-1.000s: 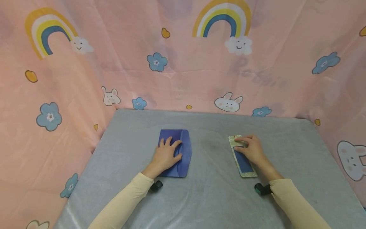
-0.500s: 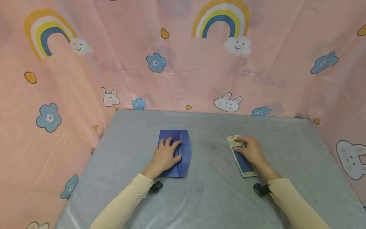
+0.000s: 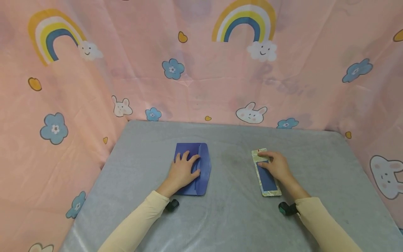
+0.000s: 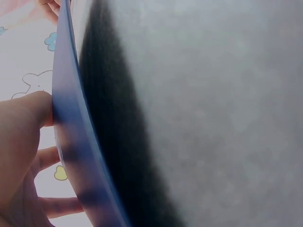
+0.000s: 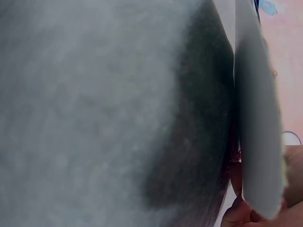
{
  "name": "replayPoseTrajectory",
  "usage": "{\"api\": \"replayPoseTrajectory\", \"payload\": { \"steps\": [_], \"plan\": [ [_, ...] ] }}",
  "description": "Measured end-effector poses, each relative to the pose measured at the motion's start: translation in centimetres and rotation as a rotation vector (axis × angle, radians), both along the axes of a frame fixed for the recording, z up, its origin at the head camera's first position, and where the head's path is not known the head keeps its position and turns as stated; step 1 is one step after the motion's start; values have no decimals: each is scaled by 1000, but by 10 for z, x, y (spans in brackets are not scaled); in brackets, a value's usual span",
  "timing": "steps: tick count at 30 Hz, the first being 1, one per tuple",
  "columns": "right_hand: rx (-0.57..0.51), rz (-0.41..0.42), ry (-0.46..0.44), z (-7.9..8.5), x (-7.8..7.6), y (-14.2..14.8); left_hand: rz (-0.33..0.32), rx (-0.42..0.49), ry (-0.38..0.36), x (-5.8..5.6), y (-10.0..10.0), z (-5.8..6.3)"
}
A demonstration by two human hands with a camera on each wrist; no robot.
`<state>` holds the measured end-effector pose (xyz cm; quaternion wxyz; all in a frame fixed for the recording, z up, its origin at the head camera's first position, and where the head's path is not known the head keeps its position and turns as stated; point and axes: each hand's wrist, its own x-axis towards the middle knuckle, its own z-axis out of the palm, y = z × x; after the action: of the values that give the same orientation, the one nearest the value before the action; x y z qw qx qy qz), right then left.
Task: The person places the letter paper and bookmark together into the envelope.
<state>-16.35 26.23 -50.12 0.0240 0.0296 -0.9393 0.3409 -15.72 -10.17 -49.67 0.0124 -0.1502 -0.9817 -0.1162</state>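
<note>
A blue envelope point(image 3: 204, 171) with its flap unfolded to the right lies on the grey cloth in the head view. My left hand point(image 3: 182, 171) rests on it with fingers spread; in the left wrist view the fingertips touch the face of the envelope point(image 4: 71, 94). To the right is a bookmark point(image 3: 267, 178) with a yellow-green patterned border and a dark blue panel. My right hand point(image 3: 278, 166) holds it near its top by thumb and fingers. The right wrist view shows the bookmark's pale back point(image 5: 258, 118), fingers on both sides of it, and a bit of red tassel point(image 5: 233, 158).
Both things are on a grey cloth-covered table point(image 3: 226, 217). A pink curtain point(image 3: 204, 87) printed with rainbows, flowers and rabbits encloses the back and sides. A small dark camera point(image 3: 172, 204) shows at the left wrist, another camera point(image 3: 287, 208) at the right.
The bookmark has turned slightly in my right hand, its near end shifting a little left. My left hand and the envelope have stayed where they were.
</note>
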Motion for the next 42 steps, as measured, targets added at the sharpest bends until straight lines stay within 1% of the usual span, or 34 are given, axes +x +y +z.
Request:
{"api": "replayPoseTrajectory", "payload": {
  "steps": [4, 7, 16, 24, 31, 35, 42],
  "plan": [
    [-41, -11, -25, -1, -1, 0, -4, 9, 7, 1, 0, 1],
    [-74, -24, -54, -2, -1, 1, -3, 9, -2, 1, 0, 2],
    [-114, -44, -119, -3, -2, 6, -3, 11, -1, 0, 0, 1],
    [-185, -76, -196, 1, -2, 8, 3, 9, -5, 0, 0, -1],
    [-231, -99, -255, 6, -3, 8, 4, 16, 14, 0, 0, -3],
    [-265, -105, -288, 10, -4, 7, 7, 13, 5, -1, 0, -3],
    [-300, -106, -296, 18, -6, 4, 5, 9, -1, -1, 0, -3]
  ]
}}
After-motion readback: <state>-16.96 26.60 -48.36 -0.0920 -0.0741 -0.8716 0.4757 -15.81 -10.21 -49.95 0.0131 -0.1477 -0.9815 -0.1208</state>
